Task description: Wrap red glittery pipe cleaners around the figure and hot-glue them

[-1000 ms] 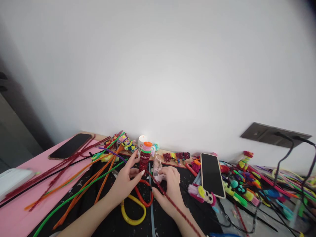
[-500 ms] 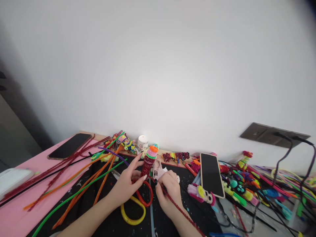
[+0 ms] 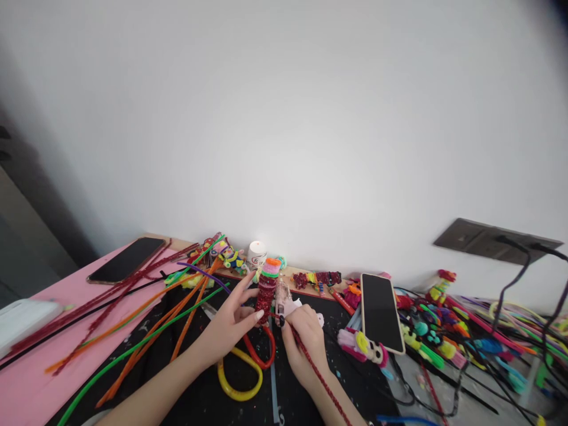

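Observation:
My left hand [image 3: 233,322] is closed around a tube of wound pipe cleaner [image 3: 267,290], glittery dark red with green, pink and orange bands at its top. The tube stands nearly upright. Just right of it, my right hand [image 3: 304,340] pinches a dark red tinsel pipe cleaner [image 3: 317,376], whose loose length trails down over my right forearm. Its other end reaches toward the tube's lower part. Behind my right fingers is a pale pink glue gun [image 3: 284,299], partly hidden by the hand. Scissors with red and yellow handles [image 3: 239,396] lie below my hands.
Long pipe cleaners [image 3: 146,355] spread across the left side near a dark phone [image 3: 126,260]. A white paper cup [image 3: 257,254] stands by the wall. To the right lie a second phone [image 3: 382,310], a pipe-cleaner figure [image 3: 361,346], cables and tangled pipe cleaners.
The wound tube has turned more upright, so its orange top now shows from the side. My right hand stays close to it, still pinching the red strand.

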Motion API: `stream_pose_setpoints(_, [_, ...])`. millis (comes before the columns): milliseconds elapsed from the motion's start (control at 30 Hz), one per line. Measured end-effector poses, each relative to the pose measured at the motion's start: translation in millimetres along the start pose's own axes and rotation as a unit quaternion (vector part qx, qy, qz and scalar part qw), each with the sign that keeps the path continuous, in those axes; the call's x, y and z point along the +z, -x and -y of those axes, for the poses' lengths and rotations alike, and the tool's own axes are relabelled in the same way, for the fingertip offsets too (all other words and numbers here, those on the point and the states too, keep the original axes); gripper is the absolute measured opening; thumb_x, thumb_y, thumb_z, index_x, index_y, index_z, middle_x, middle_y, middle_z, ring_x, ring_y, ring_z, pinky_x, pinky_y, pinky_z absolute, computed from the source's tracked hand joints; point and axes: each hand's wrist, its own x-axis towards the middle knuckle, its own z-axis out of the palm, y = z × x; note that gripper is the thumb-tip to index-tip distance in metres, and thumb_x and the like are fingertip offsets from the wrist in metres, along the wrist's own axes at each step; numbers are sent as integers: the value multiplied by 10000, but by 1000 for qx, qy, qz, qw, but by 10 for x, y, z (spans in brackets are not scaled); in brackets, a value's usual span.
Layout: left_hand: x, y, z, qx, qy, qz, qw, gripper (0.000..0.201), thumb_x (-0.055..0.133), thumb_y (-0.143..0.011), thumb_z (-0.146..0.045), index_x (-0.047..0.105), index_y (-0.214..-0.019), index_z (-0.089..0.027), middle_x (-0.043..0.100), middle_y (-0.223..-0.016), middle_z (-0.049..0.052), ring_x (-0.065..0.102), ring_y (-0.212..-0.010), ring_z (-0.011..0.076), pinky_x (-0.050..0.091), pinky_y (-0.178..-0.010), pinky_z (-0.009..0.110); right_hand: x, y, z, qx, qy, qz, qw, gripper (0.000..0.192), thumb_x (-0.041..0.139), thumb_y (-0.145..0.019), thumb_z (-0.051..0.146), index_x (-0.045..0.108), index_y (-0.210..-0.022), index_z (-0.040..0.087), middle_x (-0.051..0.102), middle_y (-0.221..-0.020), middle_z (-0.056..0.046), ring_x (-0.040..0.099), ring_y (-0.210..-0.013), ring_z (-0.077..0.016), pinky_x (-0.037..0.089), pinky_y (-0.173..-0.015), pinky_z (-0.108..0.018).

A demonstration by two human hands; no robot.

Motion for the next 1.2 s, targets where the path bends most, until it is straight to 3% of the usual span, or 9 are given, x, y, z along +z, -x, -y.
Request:
stream_pose_setpoints(233, [5, -1, -52, -22, 42, 21, 999, 814, 609, -807, -266, 104, -1441, -345, 417, -1354, 131, 628, -848, 182, 505, -793, 395, -2, -26, 31, 9, -13, -18, 1000, 175, 414, -896, 162, 578, -845, 197, 602, -790, -40, 512, -738, -185, 356, -654, -282])
stream_pose_setpoints(667, [14, 1, -84, -50, 88, 54, 993, 852, 616, -813, -269, 49, -1430, -426, 364, -1420, 130, 664, -819, 190, 532, -761, 396, 35, 9, -17, 28, 2, 6, 1000, 199, 402, -906, 168, 580, -820, 194, 587, -770, -39, 494, -737, -190, 354, -665, -292])
stream_pose_setpoints(1200, [76, 32, -126, -70, 154, 67, 983, 810, 632, -796, -229, 153, -1425, -405, 419, -1384, 118, 670, -788, 176, 529, -717, 343, 40, -2, -14, 16, -3, 23, 1000, 235, 380, -918, 167, 572, -782, 181, 566, -704, -36, 492, -702, -185, 372, -646, -295])
